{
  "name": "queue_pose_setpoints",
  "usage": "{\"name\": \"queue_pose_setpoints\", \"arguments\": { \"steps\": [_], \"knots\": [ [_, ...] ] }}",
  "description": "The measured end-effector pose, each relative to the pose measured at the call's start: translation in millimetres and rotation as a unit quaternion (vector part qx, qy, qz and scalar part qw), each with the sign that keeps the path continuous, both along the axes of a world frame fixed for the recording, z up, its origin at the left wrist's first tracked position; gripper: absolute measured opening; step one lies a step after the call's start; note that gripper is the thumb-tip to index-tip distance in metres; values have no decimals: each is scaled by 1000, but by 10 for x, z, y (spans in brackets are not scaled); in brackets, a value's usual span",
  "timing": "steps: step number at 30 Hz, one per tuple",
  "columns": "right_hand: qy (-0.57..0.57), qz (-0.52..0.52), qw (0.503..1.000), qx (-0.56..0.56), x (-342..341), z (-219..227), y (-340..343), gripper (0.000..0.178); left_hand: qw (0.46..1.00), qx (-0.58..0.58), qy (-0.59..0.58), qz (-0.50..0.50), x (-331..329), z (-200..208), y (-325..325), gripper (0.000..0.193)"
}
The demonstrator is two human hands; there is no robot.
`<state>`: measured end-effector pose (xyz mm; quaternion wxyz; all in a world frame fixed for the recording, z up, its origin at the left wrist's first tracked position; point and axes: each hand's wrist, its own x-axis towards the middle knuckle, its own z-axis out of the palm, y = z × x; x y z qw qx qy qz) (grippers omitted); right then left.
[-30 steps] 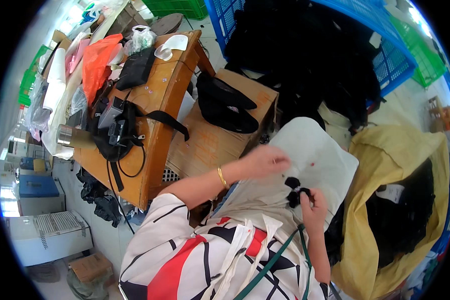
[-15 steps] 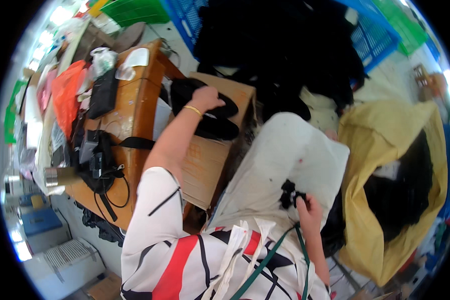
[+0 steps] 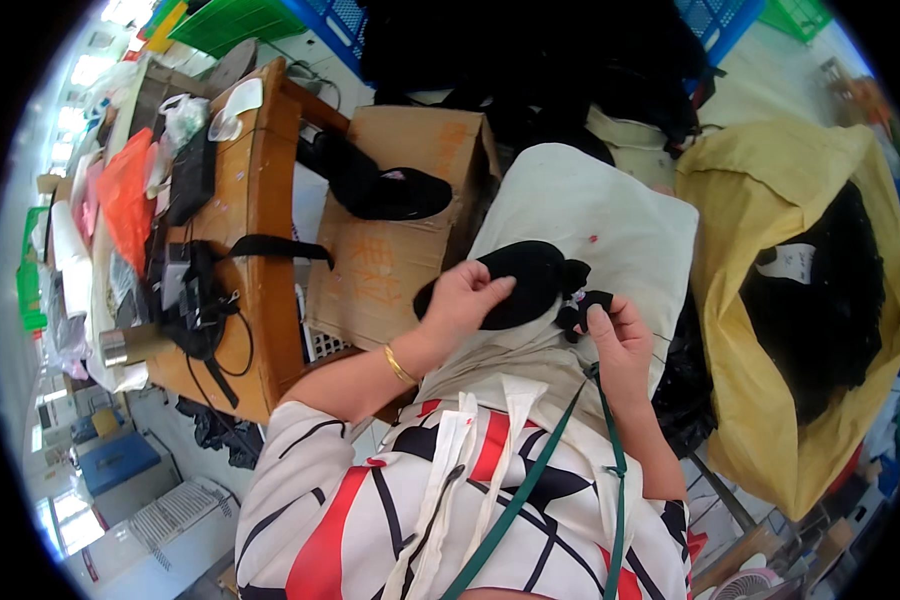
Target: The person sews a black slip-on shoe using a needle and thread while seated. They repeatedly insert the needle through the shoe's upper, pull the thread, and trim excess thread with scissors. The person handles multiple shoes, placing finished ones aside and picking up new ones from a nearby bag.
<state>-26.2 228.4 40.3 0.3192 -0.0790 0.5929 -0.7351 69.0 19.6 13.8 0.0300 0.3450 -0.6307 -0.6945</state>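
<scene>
Left hand (image 3: 467,302): pinches a black slipper (image 3: 532,272), seemingly, over the lap cloth (image 3: 625,215).
Right hand (image 3: 622,340): closed lightly on a black bow (image 3: 576,298) beside it.
Risk: loose pinch could drop the bow.

You are in what looks like a workshop for cloth goods; a big heap of black material (image 3: 530,50) fills the blue plastic crate (image 3: 722,22) ahead of you, and the yellow sack (image 3: 745,165) on your right holds more of something black. On your left stands a worn wooden table (image 3: 258,165) crowded with things such as an orange-red plastic bag (image 3: 127,195); beside it a cardboard box (image 3: 425,240) bears black pieces (image 3: 402,195), and another flat black piece (image 3: 530,275) is over your lap, on a white cloth (image 3: 610,200).
</scene>
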Motion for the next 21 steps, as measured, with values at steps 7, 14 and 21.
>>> {"name": "queue_pose_setpoints", "arguments": {
  "steps": [7, 14, 21],
  "knots": [
    [152, 79, 981, 94, 185, -127, -275, 14, 955, 277, 93, 54, 49, 207, 444, 21],
    [158, 87, 971, 157, 210, -155, -48, 20, 938, 311, 36, 149, -115, 30, 441, 8],
    [-56, 60, 985, 154, 55, -139, -94, 14, 948, 292, 22, 126, -252, 41, 445, 18]
  ]
}}
